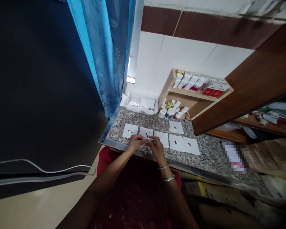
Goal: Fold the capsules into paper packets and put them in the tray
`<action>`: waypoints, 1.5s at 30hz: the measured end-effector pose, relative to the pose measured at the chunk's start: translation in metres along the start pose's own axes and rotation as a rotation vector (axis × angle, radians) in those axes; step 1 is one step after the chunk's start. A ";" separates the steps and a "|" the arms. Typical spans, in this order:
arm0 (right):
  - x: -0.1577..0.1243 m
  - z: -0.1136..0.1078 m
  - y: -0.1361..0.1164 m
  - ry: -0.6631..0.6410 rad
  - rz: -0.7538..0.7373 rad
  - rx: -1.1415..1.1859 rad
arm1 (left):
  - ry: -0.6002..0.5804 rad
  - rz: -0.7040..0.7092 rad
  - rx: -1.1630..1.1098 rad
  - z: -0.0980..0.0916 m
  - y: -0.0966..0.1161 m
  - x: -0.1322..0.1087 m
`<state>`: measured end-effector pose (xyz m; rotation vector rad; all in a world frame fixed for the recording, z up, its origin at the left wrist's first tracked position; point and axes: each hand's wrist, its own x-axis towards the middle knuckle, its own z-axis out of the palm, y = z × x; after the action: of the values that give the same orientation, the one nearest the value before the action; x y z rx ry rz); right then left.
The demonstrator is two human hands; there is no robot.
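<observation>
Close together at the counter's front edge, my left hand (135, 142) and my right hand (156, 149) both have their fingers pinched. Between the fingertips shows a small pale thing (148, 139), too small to name. Just beyond lies a square of white paper (142, 129) with small dark red and pale pills on it. Another white paper (126, 130) with pills is to the left. Partly behind my right hand is a third paper (164, 137). Further right, more papers, among them one at the edge (193, 146), bear dark red pills.
A white plastic tray (154, 110) holding papers stands by the wall. Beside it, a wooden shelf (193, 93) carries several white bottles (170, 113) and red-and-white boxes (213, 89). The granite counter (178, 158) has a metal edge. A blue curtain (102, 57) hangs left.
</observation>
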<state>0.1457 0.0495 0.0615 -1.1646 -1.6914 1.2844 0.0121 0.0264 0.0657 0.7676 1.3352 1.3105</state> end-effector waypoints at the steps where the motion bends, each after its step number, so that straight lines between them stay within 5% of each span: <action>1: 0.001 -0.001 0.001 -0.007 0.002 0.008 | 0.002 0.023 0.039 -0.001 0.000 -0.001; 7: 0.002 0.000 0.006 0.076 -0.008 -0.081 | 0.014 0.177 0.341 0.000 0.002 -0.003; 13: 0.002 0.005 0.006 0.121 0.000 -0.099 | 0.089 0.165 0.454 0.002 0.005 -0.002; 20: 0.014 0.005 0.011 0.184 0.026 -0.028 | -0.042 0.166 0.536 0.002 0.011 0.009; 25: 0.019 0.001 0.016 0.183 0.089 0.038 | 0.126 0.231 0.646 -0.012 0.030 0.046; 30: 0.017 -0.005 0.021 0.151 0.066 0.027 | 0.401 0.305 0.830 -0.038 0.062 0.118; 35: 0.018 -0.015 0.030 0.157 0.044 -0.100 | 0.519 0.205 0.962 -0.054 0.075 0.178; 42: 0.031 -0.050 0.028 0.219 -0.033 -0.540 | 0.501 0.132 1.086 -0.061 0.072 0.196; 45: 0.045 -0.065 0.025 0.243 0.055 -0.821 | 0.468 0.156 1.095 -0.062 0.070 0.189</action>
<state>0.1947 0.1158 0.0551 -1.7432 -2.0594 0.4115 -0.1057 0.2013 0.0769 1.3505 2.4647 0.8079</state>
